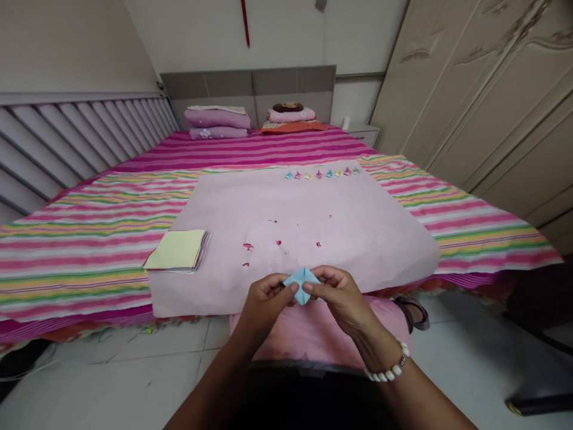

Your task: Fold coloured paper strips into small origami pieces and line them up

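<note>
A small light-blue piece of folded origami paper [304, 277], diamond-shaped with a crease down its middle, is pinched between both hands over my lap. My left hand [271, 297] grips its left half, thumb on top and fingers behind. On the right half, my right hand [336, 294] presses with its thumb, fingers curled at the back edge. A beaded bracelet [390, 374] circles my right wrist. To the left on the pale sheet [215, 203] lies a stack of square paper [176, 250], pale yellow on top. The paper's underside is hidden.
Several small folded paper pieces [330, 173] in blue, pink, yellow and green line the sheet's far edge. Red scraps [278, 243] lie mid-sheet. Beneath is a striped bedspread [80, 239]. A slatted rail [80, 137] stands left, a wardrobe [483, 101] right.
</note>
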